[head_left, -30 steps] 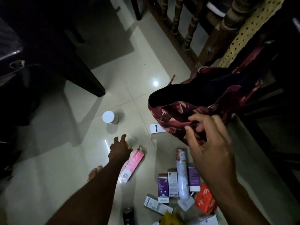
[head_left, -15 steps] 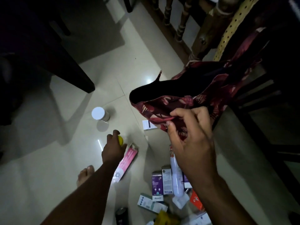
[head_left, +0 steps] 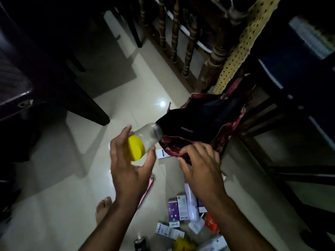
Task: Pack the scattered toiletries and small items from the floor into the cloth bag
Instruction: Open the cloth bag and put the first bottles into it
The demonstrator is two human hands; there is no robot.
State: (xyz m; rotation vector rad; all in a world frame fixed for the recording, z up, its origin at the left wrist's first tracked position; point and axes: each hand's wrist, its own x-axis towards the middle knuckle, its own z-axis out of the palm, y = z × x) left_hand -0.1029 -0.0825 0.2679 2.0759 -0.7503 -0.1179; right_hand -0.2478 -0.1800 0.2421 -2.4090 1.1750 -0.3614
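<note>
tiled floor (head_left: 54, 178); jar (head_left: 145, 138) base points into bag (head_left: 190, 147).

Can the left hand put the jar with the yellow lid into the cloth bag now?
Probably yes: the left hand holds the jar at the bag's mouth, which the right hand holds open.

Both forearms (head_left: 108, 223) bare, no sleeves; foot (head_left: 103, 207) bare.

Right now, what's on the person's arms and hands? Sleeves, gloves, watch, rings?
Nothing worn that shows. Both forearms are bare up to the frame's bottom edge, with no sleeve in view. The left hand and right hand are bare: no gloves, no watch or band at either wrist, no rings visible. The light is dim and the left hand is motion-blurred, so small details could be missed.
</note>
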